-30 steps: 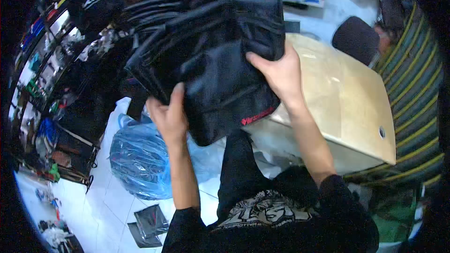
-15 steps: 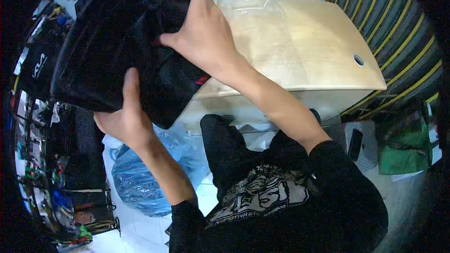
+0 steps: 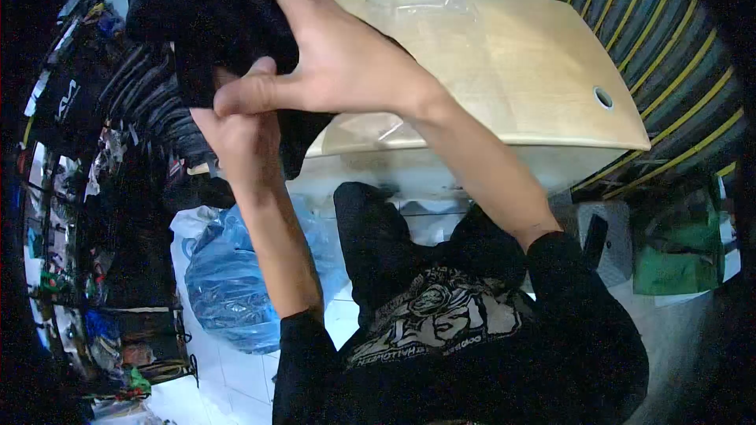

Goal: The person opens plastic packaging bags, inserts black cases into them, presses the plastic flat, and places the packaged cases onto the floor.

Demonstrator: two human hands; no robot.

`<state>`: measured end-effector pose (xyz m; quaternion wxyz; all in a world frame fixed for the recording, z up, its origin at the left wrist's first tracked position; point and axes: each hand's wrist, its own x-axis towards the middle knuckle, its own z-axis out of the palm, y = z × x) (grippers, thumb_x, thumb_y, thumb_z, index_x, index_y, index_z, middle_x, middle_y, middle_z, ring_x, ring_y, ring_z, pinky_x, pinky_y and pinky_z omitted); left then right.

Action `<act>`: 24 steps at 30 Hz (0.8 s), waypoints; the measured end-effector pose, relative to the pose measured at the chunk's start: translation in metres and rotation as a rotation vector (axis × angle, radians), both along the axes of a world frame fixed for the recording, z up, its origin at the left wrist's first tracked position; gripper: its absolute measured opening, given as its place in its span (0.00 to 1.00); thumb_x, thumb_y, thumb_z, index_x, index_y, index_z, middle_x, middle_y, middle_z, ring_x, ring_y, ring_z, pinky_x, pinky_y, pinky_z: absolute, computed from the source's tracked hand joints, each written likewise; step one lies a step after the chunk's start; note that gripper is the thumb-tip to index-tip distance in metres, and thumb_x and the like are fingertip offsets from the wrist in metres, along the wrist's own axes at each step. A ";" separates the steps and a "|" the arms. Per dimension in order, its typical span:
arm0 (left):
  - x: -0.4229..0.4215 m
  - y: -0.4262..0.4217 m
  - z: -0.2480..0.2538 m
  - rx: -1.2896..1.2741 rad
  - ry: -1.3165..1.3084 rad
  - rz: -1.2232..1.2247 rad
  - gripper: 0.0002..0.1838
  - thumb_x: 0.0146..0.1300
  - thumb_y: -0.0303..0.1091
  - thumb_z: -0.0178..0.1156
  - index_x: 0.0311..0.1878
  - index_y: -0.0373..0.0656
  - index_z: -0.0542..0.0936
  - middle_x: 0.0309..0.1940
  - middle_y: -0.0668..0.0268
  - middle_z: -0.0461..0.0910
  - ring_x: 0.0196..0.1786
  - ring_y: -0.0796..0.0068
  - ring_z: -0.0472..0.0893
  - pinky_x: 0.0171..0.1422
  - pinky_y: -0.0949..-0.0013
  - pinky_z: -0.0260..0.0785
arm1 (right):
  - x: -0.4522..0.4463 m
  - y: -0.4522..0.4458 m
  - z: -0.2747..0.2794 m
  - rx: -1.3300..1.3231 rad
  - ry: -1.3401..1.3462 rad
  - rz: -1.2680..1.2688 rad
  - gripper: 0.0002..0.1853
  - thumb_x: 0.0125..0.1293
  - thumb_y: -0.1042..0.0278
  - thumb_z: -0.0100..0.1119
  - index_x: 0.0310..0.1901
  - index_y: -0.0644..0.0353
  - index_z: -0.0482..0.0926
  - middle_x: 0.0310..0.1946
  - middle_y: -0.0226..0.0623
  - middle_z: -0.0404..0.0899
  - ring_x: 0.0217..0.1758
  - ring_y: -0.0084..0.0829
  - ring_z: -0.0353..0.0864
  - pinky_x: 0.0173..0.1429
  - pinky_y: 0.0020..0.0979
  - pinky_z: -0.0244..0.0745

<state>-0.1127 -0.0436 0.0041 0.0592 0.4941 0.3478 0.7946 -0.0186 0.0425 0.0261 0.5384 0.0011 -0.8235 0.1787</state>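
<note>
A soft black cloth item (image 3: 213,16), perhaps a garment, is bunched up at the upper left, above the near-left end of the table. My left hand (image 3: 246,138) grips its lower side, the fingers hidden in or behind the dark fabric. Over its right side lies my right hand (image 3: 323,59), fingers partly hidden by the cloth and thumb reaching left. The two thumbs meet or overlap in front of the fabric. Folds are hard to make out in the dark.
A pale wooden table (image 3: 543,71) with a round hole stands ahead, clear plastic (image 3: 417,1) on its far-left part. A blue plastic bag (image 3: 236,283) sits on the floor at left. Crowded shelves (image 3: 55,228) line the left side; a green bag (image 3: 677,256) lies right.
The black cloth, spread wide before, is now gathered smaller and higher. My left hand has moved up and right, my right hand left, so they now meet.
</note>
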 end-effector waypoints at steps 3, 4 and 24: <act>0.017 0.007 0.015 0.287 0.109 -0.425 0.31 0.61 0.25 0.51 0.68 0.29 0.59 0.65 0.45 0.63 0.66 0.58 0.65 0.69 0.55 0.57 | 0.004 0.005 -0.001 -0.077 0.098 0.044 0.67 0.41 0.29 0.69 0.67 0.79 0.47 0.65 0.72 0.54 0.72 0.58 0.54 0.73 0.45 0.53; 0.021 0.007 0.017 0.304 0.130 -0.490 0.33 0.60 0.28 0.50 0.69 0.30 0.57 0.67 0.45 0.60 0.69 0.56 0.63 0.71 0.54 0.55 | 0.016 0.009 0.004 -0.156 0.075 0.195 0.64 0.43 0.31 0.70 0.67 0.75 0.49 0.65 0.67 0.58 0.70 0.54 0.59 0.72 0.43 0.58; 0.007 0.031 -0.155 -0.639 1.232 0.047 0.14 0.56 0.28 0.62 0.47 0.40 0.80 0.48 0.58 0.79 0.54 0.57 0.76 0.57 0.61 0.68 | 0.315 0.026 -0.022 -1.162 0.341 -0.118 0.37 0.40 0.68 0.71 0.57 0.68 0.73 0.51 0.44 0.79 0.56 0.40 0.77 0.65 0.38 0.67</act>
